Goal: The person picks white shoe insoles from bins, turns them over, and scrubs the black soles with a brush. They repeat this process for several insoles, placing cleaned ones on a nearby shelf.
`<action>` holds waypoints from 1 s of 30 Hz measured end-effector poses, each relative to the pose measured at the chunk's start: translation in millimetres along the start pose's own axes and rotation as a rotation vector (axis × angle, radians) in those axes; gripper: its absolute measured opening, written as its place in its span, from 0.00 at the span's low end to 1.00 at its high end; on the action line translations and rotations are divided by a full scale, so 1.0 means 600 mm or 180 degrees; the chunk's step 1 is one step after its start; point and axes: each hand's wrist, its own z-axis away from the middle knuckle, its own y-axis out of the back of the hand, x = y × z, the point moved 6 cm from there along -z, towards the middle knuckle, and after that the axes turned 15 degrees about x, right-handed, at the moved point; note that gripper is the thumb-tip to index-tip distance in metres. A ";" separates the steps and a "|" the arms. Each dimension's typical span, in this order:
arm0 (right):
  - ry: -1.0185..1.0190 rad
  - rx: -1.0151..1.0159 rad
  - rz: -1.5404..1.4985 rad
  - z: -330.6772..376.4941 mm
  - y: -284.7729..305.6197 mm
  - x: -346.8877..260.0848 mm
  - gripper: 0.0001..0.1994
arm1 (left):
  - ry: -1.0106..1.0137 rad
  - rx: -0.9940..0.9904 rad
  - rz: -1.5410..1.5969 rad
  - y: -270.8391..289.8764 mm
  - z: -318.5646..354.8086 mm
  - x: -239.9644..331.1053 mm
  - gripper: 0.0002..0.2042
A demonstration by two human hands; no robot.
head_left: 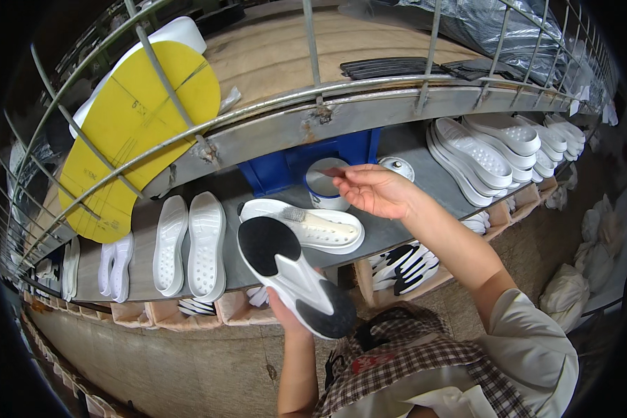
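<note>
My left hand [288, 317] is closed round a shoe sole [285, 261], white with black pads at both ends, tilted with its underside showing. Over the mouth of a white pot [325, 201], my right hand [375, 189] pinches a thin reddish-brown handle [334, 172]; its lower end is not clear. Just behind the held sole, white soles [341, 239] lie stacked on the grey bench, inner side up. A grey bristly piece [294, 214] rests on the upper one. The pot stands in front of a blue bin [261, 177], with a white round lid [397, 167] to its right.
Pairs of white soles [207, 244] stand on the left, and stacked soles [470, 153] on the right. Wire mesh and a metal rail [258, 125] cross behind the bench. A yellow sole template [146, 118] hangs there. Lined boxes [369, 296] with soles sit below the bench edge.
</note>
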 end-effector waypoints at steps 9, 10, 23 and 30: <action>0.0067 0.0237 -0.0006 0.004 0.003 0.003 0.11 | -0.0340 0.0246 0.0377 0.026 0.056 0.033 0.34; 0.0097 0.0389 0.0030 0.001 0.007 0.003 0.10 | -0.0327 0.0188 0.0432 0.024 0.061 0.035 0.34; 0.0424 0.0465 0.0763 -0.020 0.014 -0.007 0.13 | -0.0399 0.0279 0.0069 0.034 0.099 0.031 0.33; 0.1229 0.0561 0.1921 -0.015 0.012 -0.006 0.21 | -0.0329 0.0532 0.0003 0.042 0.100 0.026 0.33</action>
